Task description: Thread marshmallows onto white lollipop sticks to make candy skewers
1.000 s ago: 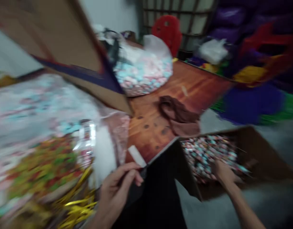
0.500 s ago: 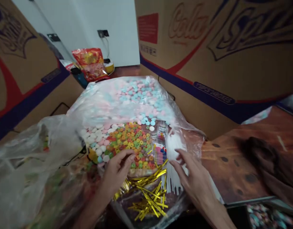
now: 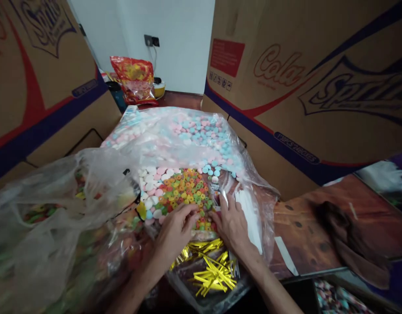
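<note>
My left hand point(image 3: 179, 225) is low over the orange, yellow and green ring-shaped candies point(image 3: 183, 185). Its fingers curl in together, and whatever they may hold is hidden. With fingers stretched out and thumb apart, my right hand point(image 3: 232, 224) rests on a printed clear plastic packet point(image 3: 215, 192) and covers most of it. White sticks point(image 3: 249, 213) lie in a bundle just right of that hand. Gold twist ties point(image 3: 215, 277) are heaped below both hands. Pink, white and blue round candies point(image 3: 155, 185) border the rings on the left.
A large clear bag point(image 3: 148, 144) of pastel candies lies behind. Cardboard boxes point(image 3: 273, 96) stand on both sides. Another plastic bag point(image 3: 56, 209) fills the left. A red snack bag point(image 3: 135, 78) stands at the back. Brown cloth point(image 3: 348, 244) and a box of wrapped candies point(image 3: 341, 296) are right.
My right hand has moved left from the white sticks onto the printed packet. My left hand stays by the ring candies, its fingers curled. The camera view has shifted slightly.
</note>
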`<action>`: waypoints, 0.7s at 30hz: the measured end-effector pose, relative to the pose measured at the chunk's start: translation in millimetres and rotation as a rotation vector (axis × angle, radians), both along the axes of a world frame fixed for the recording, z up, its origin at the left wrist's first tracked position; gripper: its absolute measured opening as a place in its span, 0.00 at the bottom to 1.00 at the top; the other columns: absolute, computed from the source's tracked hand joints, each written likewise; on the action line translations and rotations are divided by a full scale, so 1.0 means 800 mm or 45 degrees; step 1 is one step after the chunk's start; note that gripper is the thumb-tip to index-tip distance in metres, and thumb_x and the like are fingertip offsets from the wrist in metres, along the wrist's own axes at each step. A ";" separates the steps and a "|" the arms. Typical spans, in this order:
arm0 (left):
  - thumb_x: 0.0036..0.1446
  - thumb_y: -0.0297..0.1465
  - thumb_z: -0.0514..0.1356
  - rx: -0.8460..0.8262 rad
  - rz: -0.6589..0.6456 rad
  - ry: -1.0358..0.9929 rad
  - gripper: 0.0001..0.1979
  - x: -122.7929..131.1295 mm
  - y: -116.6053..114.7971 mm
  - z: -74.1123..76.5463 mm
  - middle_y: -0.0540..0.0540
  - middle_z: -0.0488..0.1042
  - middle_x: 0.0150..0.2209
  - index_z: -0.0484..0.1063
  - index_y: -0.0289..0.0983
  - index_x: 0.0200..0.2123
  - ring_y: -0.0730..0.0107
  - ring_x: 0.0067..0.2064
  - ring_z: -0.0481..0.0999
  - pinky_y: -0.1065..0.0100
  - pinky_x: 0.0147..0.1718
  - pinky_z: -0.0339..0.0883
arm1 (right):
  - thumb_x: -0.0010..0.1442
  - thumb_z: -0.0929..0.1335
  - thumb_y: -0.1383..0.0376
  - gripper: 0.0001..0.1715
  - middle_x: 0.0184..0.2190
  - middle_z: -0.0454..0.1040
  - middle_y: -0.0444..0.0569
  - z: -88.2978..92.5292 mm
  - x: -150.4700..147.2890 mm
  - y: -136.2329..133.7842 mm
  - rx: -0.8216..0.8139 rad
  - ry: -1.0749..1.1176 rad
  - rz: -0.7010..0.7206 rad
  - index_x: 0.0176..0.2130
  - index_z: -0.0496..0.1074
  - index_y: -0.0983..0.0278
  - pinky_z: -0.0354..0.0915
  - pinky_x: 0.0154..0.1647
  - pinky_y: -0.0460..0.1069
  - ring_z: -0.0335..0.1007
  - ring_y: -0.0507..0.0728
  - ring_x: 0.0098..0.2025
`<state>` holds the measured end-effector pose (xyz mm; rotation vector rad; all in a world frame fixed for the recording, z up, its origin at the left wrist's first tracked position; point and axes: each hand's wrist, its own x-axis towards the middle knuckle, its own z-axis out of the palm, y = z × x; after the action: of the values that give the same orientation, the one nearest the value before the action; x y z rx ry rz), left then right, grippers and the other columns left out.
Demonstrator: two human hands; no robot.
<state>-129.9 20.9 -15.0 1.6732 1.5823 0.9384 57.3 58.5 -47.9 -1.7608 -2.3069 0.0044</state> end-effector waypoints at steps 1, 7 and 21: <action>0.62 0.30 0.54 0.005 0.002 0.034 0.11 0.000 0.000 0.001 0.44 0.78 0.42 0.75 0.37 0.43 0.65 0.42 0.77 0.65 0.41 0.68 | 0.61 0.69 0.59 0.31 0.56 0.67 0.65 0.002 0.001 -0.002 -0.015 0.061 0.001 0.60 0.62 0.69 0.67 0.48 0.59 0.69 0.67 0.50; 0.62 0.31 0.55 0.001 0.026 0.125 0.11 0.018 0.000 -0.002 0.44 0.77 0.41 0.75 0.38 0.43 0.65 0.41 0.76 0.66 0.39 0.67 | 0.61 0.67 0.63 0.45 0.48 0.72 0.63 0.024 0.007 0.008 -0.395 0.281 -0.245 0.69 0.45 0.71 0.66 0.40 0.54 0.75 0.66 0.45; 0.61 0.34 0.57 -0.026 0.052 -0.126 0.10 0.032 0.007 -0.018 0.45 0.78 0.39 0.76 0.38 0.40 0.66 0.39 0.75 0.67 0.39 0.66 | 0.57 0.64 0.64 0.18 0.34 0.79 0.47 0.024 0.049 0.050 -0.368 0.847 -0.235 0.44 0.79 0.62 0.62 0.38 0.48 0.74 0.58 0.39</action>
<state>-103.9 26.7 -29.2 1.5617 1.5598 1.0067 96.8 98.4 -28.3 -1.7358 -1.7165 0.7971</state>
